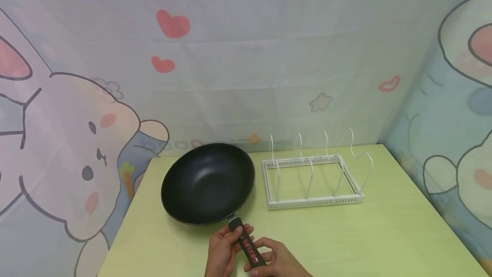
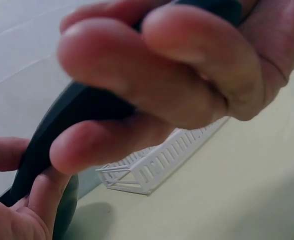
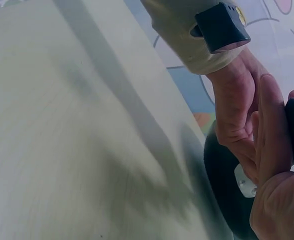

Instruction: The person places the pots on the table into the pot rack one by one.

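A black wok (image 1: pixel 207 183) is tilted over the left part of the table, its dark inside facing me in the head view. Its black handle (image 1: pixel 249 245), with red lettering, points down toward me. My left hand (image 1: pixel 223 249) grips the handle close to the pan, thumb on top. Around the handle's lower end curl the fingers of my right hand (image 1: pixel 278 260). In the right wrist view, the wok's dark underside (image 3: pixel 222 175) and a silvery bracket (image 3: pixel 244 181) show past both hands. Fingers hide much of the handle in the left wrist view.
A white wire rack (image 1: pixel 315 202) with several upright curved dividers stands right of the wok on the pale yellow-green table (image 1: pixel 384 234). Behind the table hangs a cartoon-printed cloth (image 1: pixel 238 76). A black device (image 3: pixel 223 27) sits on the left sleeve.
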`<state>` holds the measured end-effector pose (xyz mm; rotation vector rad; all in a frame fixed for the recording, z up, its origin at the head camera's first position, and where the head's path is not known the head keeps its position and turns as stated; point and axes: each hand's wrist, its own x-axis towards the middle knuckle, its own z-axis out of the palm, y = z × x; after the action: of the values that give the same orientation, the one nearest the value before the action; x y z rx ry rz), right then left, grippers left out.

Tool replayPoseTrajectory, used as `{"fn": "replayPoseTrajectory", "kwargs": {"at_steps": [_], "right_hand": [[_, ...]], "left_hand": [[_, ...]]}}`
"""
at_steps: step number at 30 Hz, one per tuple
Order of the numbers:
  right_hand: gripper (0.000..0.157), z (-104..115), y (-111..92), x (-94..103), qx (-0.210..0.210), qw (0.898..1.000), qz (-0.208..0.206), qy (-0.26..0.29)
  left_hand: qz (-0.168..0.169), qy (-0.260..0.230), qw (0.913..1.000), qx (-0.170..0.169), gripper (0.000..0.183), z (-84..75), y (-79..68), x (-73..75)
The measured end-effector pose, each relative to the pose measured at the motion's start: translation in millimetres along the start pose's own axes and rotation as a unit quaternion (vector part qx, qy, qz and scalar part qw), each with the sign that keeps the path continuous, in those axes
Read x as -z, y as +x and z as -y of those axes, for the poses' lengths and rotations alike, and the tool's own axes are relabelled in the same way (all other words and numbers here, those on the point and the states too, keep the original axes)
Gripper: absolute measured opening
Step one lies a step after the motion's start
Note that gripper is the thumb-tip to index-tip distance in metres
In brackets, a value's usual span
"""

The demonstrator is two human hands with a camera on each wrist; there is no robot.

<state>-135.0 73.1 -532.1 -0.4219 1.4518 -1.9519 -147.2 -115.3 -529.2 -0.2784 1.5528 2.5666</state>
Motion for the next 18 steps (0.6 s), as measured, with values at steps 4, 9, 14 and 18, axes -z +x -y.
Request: {"fn": "replayPoseTrajectory", "kwargs": {"at_steps": [4, 9, 14, 18], "right_hand": [[0.049, -1, -1, -2.1, 0.009, 1.0, 0.008, 0.006], [0.048, 4, -2, -6.8, 0.016, 1.0, 0.018, 0.016], [0.051, 10, -5, -11.9, 0.027, 0.999, 0.021, 0.02], [0.051, 12, -7, -14.3, 0.028, 0.999, 0.017, 0.024]], "left_hand": [[0.011, 0.009, 0.9998, -0.012, 0.046, -6.4, -3.3, -1.0], [0.015, 0.019, 0.9992, -0.032, 0.043, -16.4, -7.0, -4.0], [0.018, 0.023, 0.9985, -0.047, 0.045, -25.7, -9.0, -8.3], [0.017, 0.033, 0.9981, -0.05, 0.048, -30.9, -11.8, -11.6]]}}
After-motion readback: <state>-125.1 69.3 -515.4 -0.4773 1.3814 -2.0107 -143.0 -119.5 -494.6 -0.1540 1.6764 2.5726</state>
